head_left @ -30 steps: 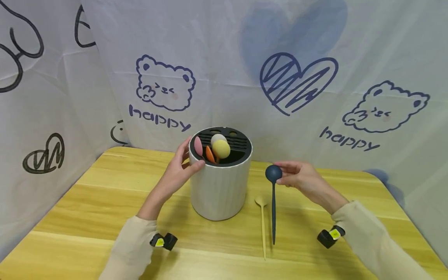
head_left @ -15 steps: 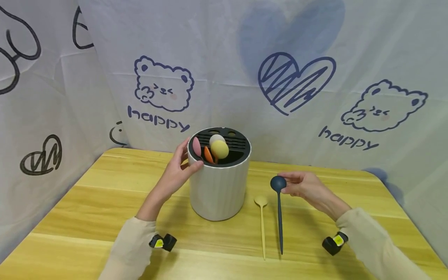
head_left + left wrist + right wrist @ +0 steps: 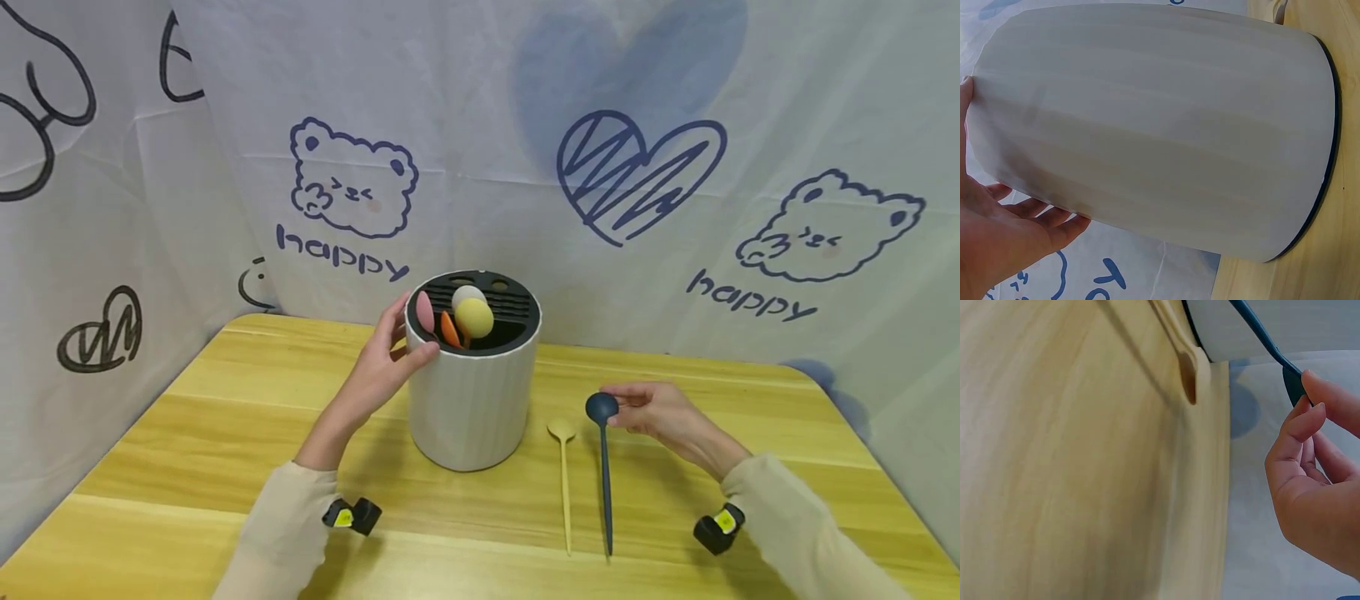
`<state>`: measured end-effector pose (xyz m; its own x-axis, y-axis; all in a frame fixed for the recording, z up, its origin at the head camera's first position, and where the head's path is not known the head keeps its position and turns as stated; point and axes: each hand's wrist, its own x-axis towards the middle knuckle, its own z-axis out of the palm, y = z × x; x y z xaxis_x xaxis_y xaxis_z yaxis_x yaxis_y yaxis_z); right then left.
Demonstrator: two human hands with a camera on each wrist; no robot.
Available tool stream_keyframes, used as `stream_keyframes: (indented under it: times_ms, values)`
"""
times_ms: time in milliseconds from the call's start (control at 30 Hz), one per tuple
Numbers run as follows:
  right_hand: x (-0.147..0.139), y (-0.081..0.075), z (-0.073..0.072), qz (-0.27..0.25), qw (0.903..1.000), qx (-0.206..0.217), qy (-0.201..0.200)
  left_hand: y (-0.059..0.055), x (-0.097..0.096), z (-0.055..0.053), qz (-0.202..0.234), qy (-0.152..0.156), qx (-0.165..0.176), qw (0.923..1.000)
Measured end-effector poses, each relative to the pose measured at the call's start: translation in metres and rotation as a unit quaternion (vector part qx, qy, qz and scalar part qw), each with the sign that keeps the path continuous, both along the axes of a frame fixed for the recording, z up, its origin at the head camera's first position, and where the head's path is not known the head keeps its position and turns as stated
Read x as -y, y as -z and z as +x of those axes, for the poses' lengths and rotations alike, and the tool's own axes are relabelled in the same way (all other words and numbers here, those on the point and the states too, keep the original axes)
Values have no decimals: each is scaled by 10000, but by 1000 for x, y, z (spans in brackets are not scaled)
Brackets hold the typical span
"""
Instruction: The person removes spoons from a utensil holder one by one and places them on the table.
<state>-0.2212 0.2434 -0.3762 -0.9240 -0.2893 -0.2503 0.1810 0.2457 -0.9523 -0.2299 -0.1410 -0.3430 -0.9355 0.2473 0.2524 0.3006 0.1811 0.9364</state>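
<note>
In the head view my right hand pinches a dark blue long-handled spoon at its round bowl, handle pointing toward me. The right wrist view shows thumb and fingertips on the bowl of this spoon, held above the table. To its left lies a pale yellow spoon on the table. My left hand holds the side of a white ribbed utensil holder, thumb near the front rim; its fingers lie along the wall in the left wrist view. Pink, orange, yellow and whitish utensil heads stick out.
The holder has a black slotted lid with a wide opening in front. Everything stands on a wooden table. Behind it hangs a white cloth with bear and heart drawings. Both wrists wear small black cameras.
My right hand has moved down, toward me and slightly right with the dark blue spoon, away from the holder. My left hand and the yellow spoon stay in place.
</note>
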Motion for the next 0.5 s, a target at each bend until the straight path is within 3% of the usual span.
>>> stream_keyframes:
  times_ms: [200, 500]
  values:
    - [-2, 9, -1, 39, 9997, 84, -204, 0, 0, 0, -31, -23, -7, 10000]
    - [-4, 23, -2, 308, 9994, 135, -98, 1, -1, 2, 9, -16, -27, 10000]
